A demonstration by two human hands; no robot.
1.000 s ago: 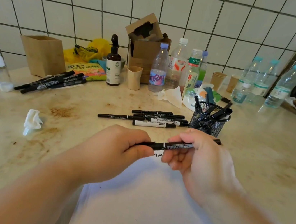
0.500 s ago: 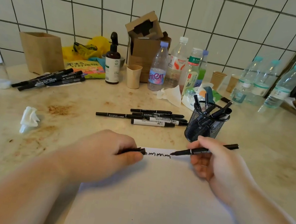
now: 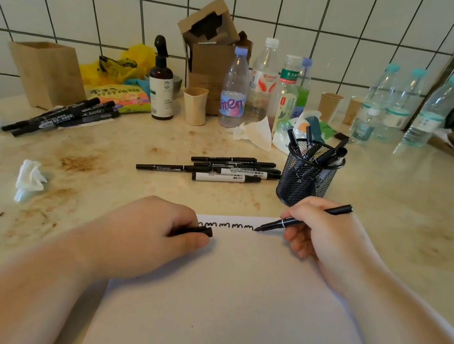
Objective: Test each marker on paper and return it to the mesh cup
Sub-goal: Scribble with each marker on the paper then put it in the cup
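Observation:
My right hand (image 3: pixel 324 236) grips a thin black marker (image 3: pixel 337 209), and its tip meets the white paper (image 3: pixel 231 302) at the right end of a black squiggle line (image 3: pixel 227 225). My left hand (image 3: pixel 148 233) rests on the paper's left part and pinches the marker's black cap (image 3: pixel 203 231). The black mesh cup (image 3: pixel 306 173) stands just beyond my right hand with several markers upright in it. Left of the cup lies a row of several black and white markers (image 3: pixel 220 169).
Another pile of black markers (image 3: pixel 62 118) lies at the back left beside a wooden box (image 3: pixel 48 73). A crumpled tissue (image 3: pixel 28 177) sits at the left. Bottles (image 3: pixel 234 89), paper cups and a cardboard box (image 3: pixel 212 54) line the tiled wall.
The hands pulled the cap off the marker and moved apart. My right hand brought the tip down onto the paper at the squiggle's end; my left hand settled on the paper with the cap.

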